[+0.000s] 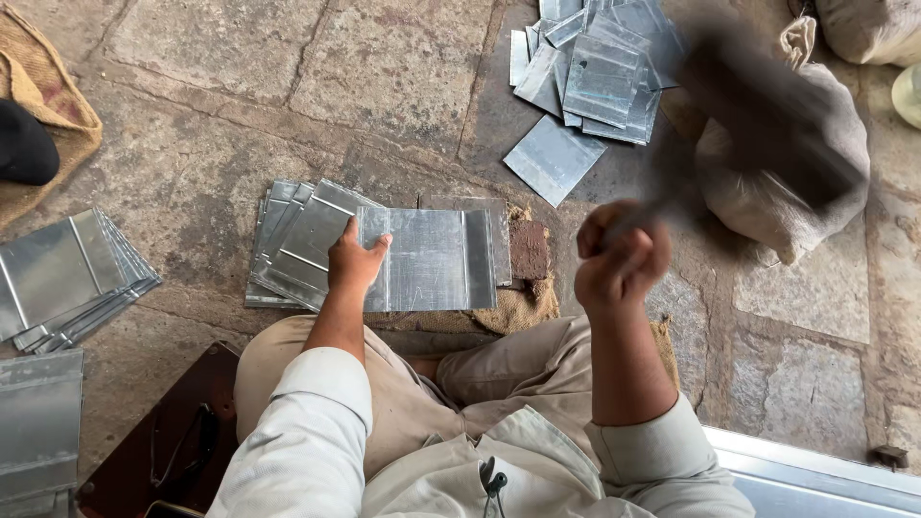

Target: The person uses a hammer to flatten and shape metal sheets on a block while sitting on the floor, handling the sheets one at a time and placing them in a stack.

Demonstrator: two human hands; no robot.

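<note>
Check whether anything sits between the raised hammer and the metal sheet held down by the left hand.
Nothing visible does. The right hand holds the blurred hammer up, right of the metal sheet; the left hand presses only its left edge.

Metal sheets (436, 257) silver-grey, faint scratch lines. Stone floor (192, 163) grey-brown, mottled. Sack (796, 182) dirty beige. Sleeves (307, 432) pale cream. Burlap (58, 105) tan.

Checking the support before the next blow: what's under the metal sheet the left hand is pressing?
Under the sheet, burlap padding and a dark block show at its right edge; the sheet hides what lies beneath its middle.
</note>
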